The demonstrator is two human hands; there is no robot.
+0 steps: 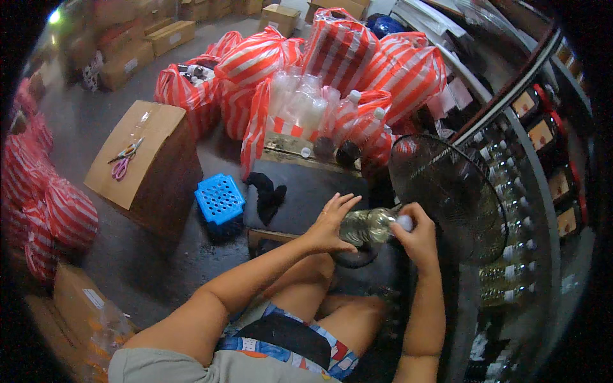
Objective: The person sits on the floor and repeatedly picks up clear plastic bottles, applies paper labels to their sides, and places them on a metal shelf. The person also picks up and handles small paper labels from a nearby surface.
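A clear plastic bottle [366,226] lies tilted sideways in front of me, with pale yellowish liquid in it. My left hand [333,227] is around its base end, fingers stretched along one side and thumb on the other. At the neck, my right hand [417,234] pinches the white cap [404,223] between thumb and fingers. Beneath the bottle is a dark round object [357,258], partly hidden. A low dark-topped table [306,191] stands beyond my knees, and a crumpled black cloth item [268,196] rests on it.
A black wire fan guard [450,201] stands close to my right hand. Rows of filled bottles [510,249] line the right side. Empty clear bottles [301,100] and red-striped bags [258,57] are behind the table. Left are a blue plastic stool [220,198] and scissors [127,160] on a carton [139,119].
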